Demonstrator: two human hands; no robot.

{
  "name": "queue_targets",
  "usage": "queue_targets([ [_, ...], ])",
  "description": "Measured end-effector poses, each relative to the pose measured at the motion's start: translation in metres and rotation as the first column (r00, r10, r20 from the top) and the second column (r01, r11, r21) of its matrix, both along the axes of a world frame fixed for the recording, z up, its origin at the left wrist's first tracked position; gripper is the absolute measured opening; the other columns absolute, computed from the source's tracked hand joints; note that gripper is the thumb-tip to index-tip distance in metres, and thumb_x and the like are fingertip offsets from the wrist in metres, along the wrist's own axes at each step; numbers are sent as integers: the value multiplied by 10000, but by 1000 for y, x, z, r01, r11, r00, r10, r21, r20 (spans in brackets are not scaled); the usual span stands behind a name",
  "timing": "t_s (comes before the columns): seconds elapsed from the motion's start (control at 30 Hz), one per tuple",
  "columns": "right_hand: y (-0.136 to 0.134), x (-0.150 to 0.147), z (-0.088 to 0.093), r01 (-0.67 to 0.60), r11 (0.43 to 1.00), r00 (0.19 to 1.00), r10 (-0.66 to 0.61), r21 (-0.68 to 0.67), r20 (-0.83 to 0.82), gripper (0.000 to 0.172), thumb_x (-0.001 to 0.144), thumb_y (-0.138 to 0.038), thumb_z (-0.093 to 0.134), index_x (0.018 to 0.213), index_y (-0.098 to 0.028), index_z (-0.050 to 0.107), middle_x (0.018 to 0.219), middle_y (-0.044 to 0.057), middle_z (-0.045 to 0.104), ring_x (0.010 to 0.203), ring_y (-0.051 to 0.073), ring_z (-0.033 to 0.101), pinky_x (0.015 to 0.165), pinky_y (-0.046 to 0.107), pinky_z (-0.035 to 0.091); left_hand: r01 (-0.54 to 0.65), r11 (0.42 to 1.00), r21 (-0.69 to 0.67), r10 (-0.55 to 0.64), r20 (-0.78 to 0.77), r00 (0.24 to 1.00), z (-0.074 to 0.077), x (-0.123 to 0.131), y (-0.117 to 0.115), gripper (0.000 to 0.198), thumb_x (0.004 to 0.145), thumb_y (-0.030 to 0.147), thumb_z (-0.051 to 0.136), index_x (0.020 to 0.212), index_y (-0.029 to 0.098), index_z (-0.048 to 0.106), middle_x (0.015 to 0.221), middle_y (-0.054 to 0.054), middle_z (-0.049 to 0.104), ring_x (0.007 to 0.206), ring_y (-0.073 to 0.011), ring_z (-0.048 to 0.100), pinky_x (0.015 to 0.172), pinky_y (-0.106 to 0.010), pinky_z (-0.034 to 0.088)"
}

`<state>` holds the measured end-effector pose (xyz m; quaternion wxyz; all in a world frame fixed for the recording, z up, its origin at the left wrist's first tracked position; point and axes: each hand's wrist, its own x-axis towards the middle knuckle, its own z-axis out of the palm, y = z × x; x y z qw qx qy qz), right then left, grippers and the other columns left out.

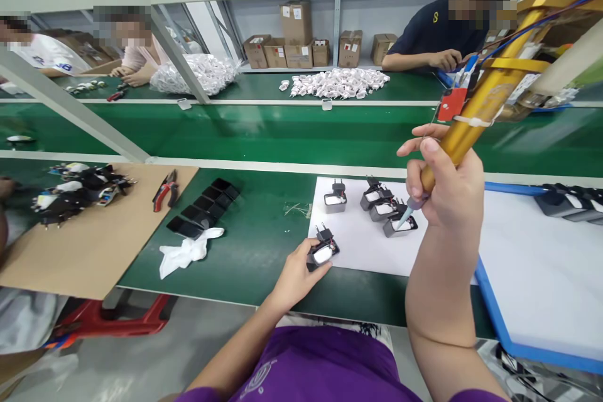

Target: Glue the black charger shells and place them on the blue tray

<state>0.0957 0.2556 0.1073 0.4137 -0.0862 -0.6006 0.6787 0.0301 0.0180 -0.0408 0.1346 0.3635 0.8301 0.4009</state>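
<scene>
My left hand (298,276) grips an opened black plug adapter (324,254) at the white sheet's near-left edge, its two prongs pointing up and a white block showing inside. My right hand (445,179) is wrapped round a gold glue dispenser (480,107) with a tapered blue-grey nozzle (411,212) pointing down. The nozzle tip overlaps an open adapter (399,226) in the view; whether it touches I cannot tell. Two more adapters (384,208) stand close behind that one, and another adapter (335,198) sits apart on the left of the sheet (358,257).
Left of my left hand lie several black cases (203,208) and a crumpled white cloth (188,252). Red-handled pliers (166,191) rest on cardboard (94,245). A blue-edged white board (541,301) is at right. Beyond the conveyor (292,138), other people work beside piled white parts (339,83).
</scene>
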Motion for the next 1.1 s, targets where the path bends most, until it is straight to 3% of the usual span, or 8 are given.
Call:
queue_targets([
  [0.13, -9, 1, 2, -61, 998, 998, 61, -2, -29, 201, 831, -391, 647, 969, -248, 615, 800, 1, 632, 336, 48, 393, 262, 223, 222, -7, 999, -36, 8, 15, 1000, 7, 6, 12, 290, 808, 344, 630, 1045, 221, 517, 989, -24, 696, 755, -175, 676, 712, -298, 527],
  [0.37, -19, 0, 0, -115, 993, 993, 114, -13, -41, 296, 823, -460, 650, 1013, -237, 610, 821, -24, 624, 326, 16, 390, 254, 190, 248, 139, 988, 68, -143, 50, 988, 39, 16, 55, 368, 779, 335, 646, 1095, 214, 502, 970, -34, 696, 744, -165, 646, 653, -263, 505],
  [0.6, -18, -2, 0, -96, 995, 995, 94, -37, -43, 283, 811, -475, 661, 867, -198, 637, 773, -17, 639, 324, 16, 404, 261, 175, 270, 128, 978, 164, -140, 63, 988, 59, 20, 72, 378, 742, 297, 666, 1083, 212, 526, 882, -3, 699, 658, -136, 609, 609, -235, 482],
  [0.77, -17, -3, -1, -89, 994, 995, 86, -63, -55, 307, 790, -478, 687, 774, -187, 590, 727, -16, 644, 312, 25, 405, 250, 180, 253, 107, 979, 174, -116, 43, 992, 65, 20, 72, 381, 727, 302, 668, 1069, 203, 533, 822, 0, 684, 655, -138, 602, 617, -234, 479],
  [0.9, -17, -4, -1, -88, 994, 995, 84, -65, -59, 347, 784, -478, 698, 701, -187, 529, 573, -59, 547, 288, 24, 372, 256, 177, 240, 97, 984, 149, -102, 23, 995, 65, 20, 72, 379, 721, 312, 668, 1063, 202, 545, 746, 18, 649, 578, -121, 547, 559, -223, 446],
  [1.1, -16, -4, -2, -94, 993, 995, 90, -72, -47, 317, 775, -482, 704, 832, -188, 600, 657, -31, 609, 321, 34, 416, 258, 173, 263, 97, 984, 148, -103, 34, 994, 63, 21, 73, 385, 721, 315, 673, 1063, 202, 538, 770, 9, 665, 589, -125, 551, 560, -228, 445],
])
